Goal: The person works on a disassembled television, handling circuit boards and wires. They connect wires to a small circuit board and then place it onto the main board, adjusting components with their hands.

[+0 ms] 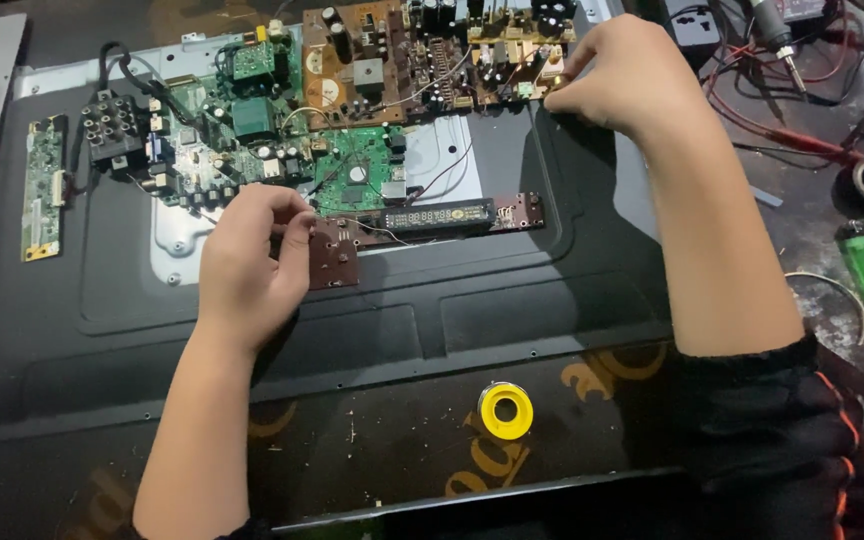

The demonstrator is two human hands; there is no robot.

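Nearest lies a yellow solder spool (505,409) on the dark panel (252,330). Left hand (252,262) pinches the small brown board (334,252); right hand (632,80) pinches the large brown circuit board's (372,60) edge.

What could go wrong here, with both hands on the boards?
1. The left hand grips the small brown board, which thin wires tie to the display strip; a tug could snap them.
2. The right hand pinches a part at the edge of the brown main board; its forearm lies near loose red leads and could snag them.
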